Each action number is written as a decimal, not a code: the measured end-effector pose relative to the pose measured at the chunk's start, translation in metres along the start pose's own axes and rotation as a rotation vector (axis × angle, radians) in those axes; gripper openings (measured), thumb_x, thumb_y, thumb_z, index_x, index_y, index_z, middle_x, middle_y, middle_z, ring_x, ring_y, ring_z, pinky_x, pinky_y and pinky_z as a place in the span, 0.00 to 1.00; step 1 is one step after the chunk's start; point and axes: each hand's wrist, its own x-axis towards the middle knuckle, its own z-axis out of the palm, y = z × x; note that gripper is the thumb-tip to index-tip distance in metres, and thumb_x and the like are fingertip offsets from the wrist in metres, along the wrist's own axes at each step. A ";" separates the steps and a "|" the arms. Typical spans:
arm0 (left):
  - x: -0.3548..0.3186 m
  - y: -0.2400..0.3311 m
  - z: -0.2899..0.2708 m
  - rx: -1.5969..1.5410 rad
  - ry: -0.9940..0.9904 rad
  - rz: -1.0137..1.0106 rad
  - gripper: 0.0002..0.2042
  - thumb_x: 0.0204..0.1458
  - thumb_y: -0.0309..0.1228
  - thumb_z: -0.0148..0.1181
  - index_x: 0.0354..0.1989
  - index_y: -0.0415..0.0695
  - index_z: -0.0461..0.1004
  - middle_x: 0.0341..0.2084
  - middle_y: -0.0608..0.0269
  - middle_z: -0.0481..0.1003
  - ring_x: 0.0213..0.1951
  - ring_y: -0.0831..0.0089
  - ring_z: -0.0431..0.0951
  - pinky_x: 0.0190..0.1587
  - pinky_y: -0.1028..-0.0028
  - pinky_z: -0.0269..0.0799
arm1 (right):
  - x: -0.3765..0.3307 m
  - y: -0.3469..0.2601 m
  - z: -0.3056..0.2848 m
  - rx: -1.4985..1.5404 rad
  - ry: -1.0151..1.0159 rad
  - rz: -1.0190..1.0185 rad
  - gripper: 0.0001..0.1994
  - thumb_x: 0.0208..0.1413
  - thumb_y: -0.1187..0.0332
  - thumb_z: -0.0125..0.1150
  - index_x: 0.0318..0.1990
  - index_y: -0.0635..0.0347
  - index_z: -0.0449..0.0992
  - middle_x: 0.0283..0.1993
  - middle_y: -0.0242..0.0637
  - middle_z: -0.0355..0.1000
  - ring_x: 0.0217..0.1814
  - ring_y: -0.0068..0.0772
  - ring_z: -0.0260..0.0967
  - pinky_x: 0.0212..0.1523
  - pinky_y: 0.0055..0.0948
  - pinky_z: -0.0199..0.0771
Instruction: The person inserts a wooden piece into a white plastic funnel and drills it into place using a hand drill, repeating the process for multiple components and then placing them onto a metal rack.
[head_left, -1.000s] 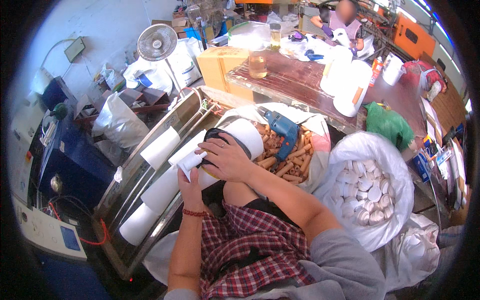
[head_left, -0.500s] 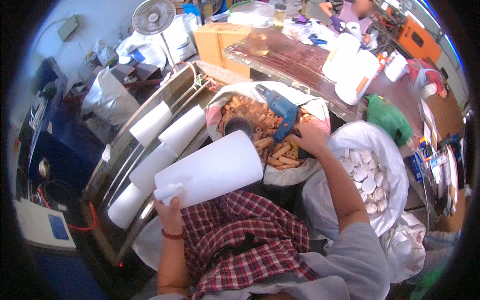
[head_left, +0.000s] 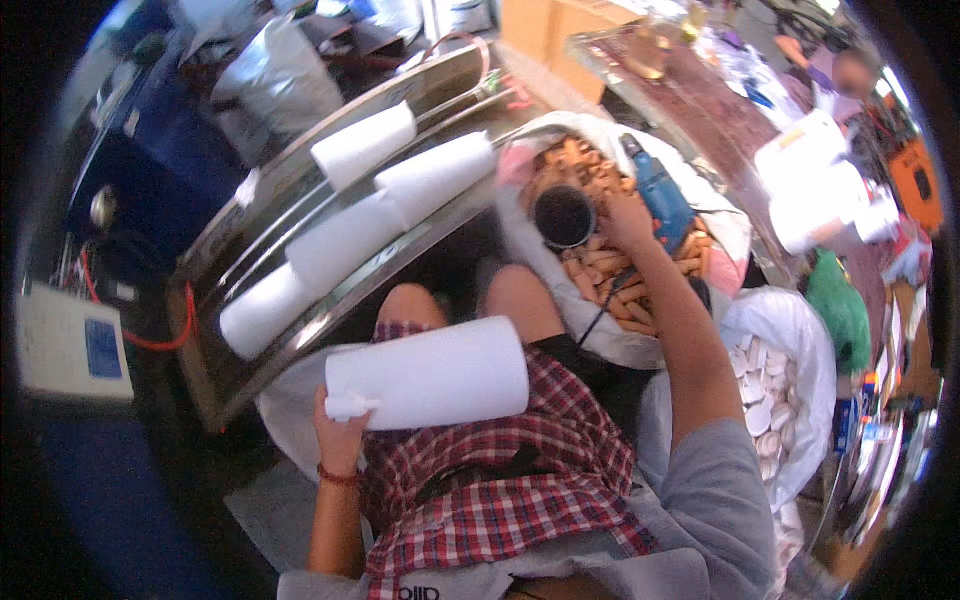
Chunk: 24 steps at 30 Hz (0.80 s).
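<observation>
A large white roll (head_left: pixel 430 370), wide and smooth, lies across my lap. My left hand (head_left: pixel 340 430) is closed on its left end, where a small crumpled flap shows. Out to the right, my right hand (head_left: pixel 628 222) dips into an open white sack (head_left: pixel 520 180) of short orange-brown tubes (head_left: pixel 640 310). A dark round cup (head_left: pixel 565 217) rests among the tubes just left of that hand. Close on its other side lies a blue power drill (head_left: pixel 660 190), its cord trailing down. The right fingers are blurred and partly lost among the tubes, so their grip is unclear.
At the left, a long metal-edged trough (head_left: pixel 215 380) bears several white rolls (head_left: pixel 350 235) on rods. A bag of white round caps (head_left: pixel 770 400) stands at the right. Beyond the sack is a worn table (head_left: pixel 690 110) with more white rolls (head_left: pixel 810 190); another person sits behind it.
My right hand has moved from the drill's handle to the tubes between drill and cup. The held roll has come lower over my lap. The view has swung down and left.
</observation>
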 end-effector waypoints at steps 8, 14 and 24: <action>-0.001 -0.010 -0.006 0.030 0.005 -0.018 0.26 0.34 0.21 0.68 0.42 0.40 0.62 0.35 0.61 0.69 0.40 0.75 0.68 0.43 0.75 0.66 | 0.037 0.040 0.066 0.085 0.203 -0.067 0.13 0.48 0.60 0.58 0.39 0.56 0.75 0.42 0.47 0.70 0.43 0.47 0.70 0.42 0.44 0.71; 0.020 0.023 0.012 0.048 0.169 0.442 0.29 0.33 0.27 0.70 0.45 0.45 0.60 0.44 0.53 0.70 0.52 0.63 0.67 0.53 0.64 0.64 | -0.019 -0.003 -0.023 0.774 0.362 0.074 0.14 0.54 0.60 0.58 0.41 0.60 0.73 0.33 0.35 0.73 0.33 0.29 0.69 0.33 0.25 0.69; 0.033 0.050 0.009 0.249 -0.063 0.688 0.14 0.39 0.27 0.66 0.35 0.45 0.71 0.35 0.61 0.76 0.44 0.59 0.74 0.51 0.63 0.65 | -0.134 -0.127 -0.060 1.457 -0.134 -0.330 0.20 0.43 0.78 0.63 0.46 0.61 0.65 0.40 0.35 0.69 0.40 0.24 0.69 0.40 0.22 0.69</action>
